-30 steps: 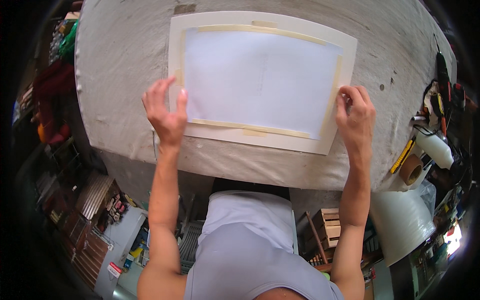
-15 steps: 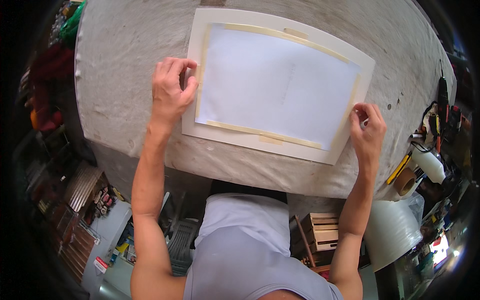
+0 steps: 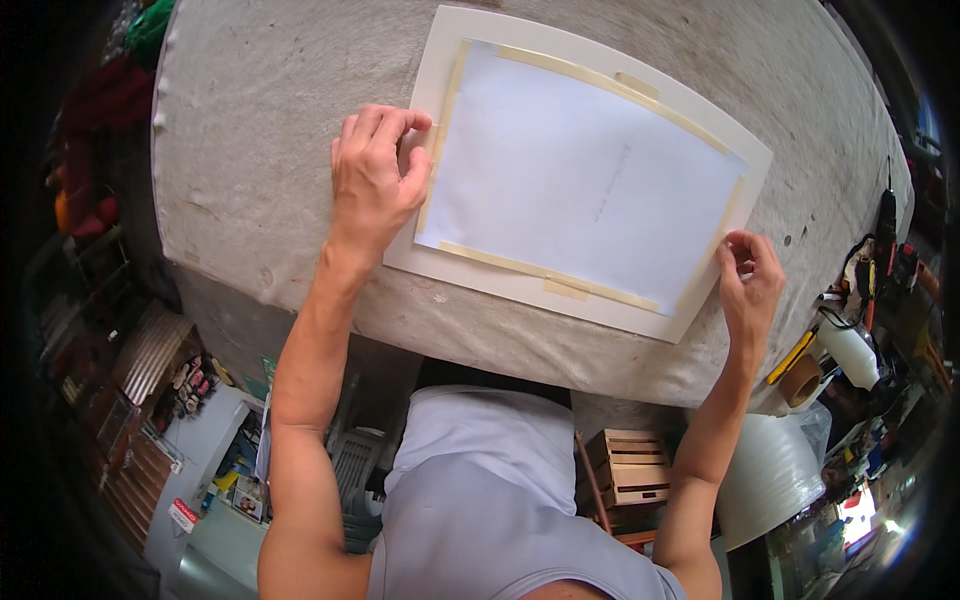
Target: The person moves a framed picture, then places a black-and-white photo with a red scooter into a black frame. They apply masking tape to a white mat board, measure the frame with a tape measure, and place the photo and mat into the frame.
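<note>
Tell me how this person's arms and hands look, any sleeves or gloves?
The left arm and right arm are bare, below a sleeveless grey top. The left hand and right hand wear no gloves, and no ring or watch shows.

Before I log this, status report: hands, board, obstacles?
Left hand, right hand at opposite edges of board. Paper taped on. Yellow cutter, tape roll off right.

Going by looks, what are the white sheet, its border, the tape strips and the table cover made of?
White sheet: probably paper, smooth, matte and flat.
Border: likely stiff card or mat board; off-white, matte, straight-cut edges.
Tape strips: seemingly masking tape, pale yellow, low sheen.
Table cover: apparently cloth, stained and dull, with soft wrinkles; fibre unclear.
</note>
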Tool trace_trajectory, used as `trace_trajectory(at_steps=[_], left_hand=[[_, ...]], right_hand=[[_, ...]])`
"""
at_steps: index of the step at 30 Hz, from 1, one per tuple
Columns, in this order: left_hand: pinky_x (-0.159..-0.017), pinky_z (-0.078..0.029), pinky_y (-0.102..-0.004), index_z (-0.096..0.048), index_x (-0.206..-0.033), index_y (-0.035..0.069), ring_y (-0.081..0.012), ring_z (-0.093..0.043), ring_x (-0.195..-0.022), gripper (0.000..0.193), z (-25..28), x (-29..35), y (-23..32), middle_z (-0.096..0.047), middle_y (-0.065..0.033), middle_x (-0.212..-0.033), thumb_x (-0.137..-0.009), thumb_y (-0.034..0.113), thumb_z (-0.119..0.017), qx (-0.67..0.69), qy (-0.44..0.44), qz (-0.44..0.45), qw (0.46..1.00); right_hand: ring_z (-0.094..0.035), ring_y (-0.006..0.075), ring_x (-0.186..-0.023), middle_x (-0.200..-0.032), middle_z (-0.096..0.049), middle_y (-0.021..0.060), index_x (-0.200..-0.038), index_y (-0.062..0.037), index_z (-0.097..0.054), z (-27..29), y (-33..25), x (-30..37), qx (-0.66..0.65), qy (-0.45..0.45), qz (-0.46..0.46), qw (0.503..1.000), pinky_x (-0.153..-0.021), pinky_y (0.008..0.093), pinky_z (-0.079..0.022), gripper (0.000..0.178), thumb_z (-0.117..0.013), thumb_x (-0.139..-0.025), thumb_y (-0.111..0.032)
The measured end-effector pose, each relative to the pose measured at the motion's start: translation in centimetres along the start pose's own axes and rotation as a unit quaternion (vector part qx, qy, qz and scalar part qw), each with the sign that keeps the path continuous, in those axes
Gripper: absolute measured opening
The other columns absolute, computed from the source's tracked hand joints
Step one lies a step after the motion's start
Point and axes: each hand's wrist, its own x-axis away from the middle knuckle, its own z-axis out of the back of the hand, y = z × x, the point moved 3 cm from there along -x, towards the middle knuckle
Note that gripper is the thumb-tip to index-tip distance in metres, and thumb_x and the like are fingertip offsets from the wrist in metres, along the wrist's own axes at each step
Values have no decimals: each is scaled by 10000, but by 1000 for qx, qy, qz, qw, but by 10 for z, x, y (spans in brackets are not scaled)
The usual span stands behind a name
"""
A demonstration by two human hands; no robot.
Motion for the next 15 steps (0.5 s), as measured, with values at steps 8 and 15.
trace_trajectory(at_steps=[8,15], left_hand=[[-752,-460,-346,-654,-947,61,-208,-551,-855,197,2,-2,0,-611,-52,-923,-757,40,-607,-15,-26,-1,1000],[-742,-399,-359,-659,-936,112,-199,-545,-844,204,0,0,-1,-596,-4,-920,-741,70,-615,6,0,2,1000]], right_hand=[[-598,145,-683,-828,-629,82,-935,19,-661,0,5,-1,-6,-6,-2,1000,-638,277,-485,112,-668,-826,1],[-597,134,-685,-830,-635,78,-943,17,-666,0,6,-1,-21,-9,-3,1000,-636,273,-486,127,-673,-817,11]])
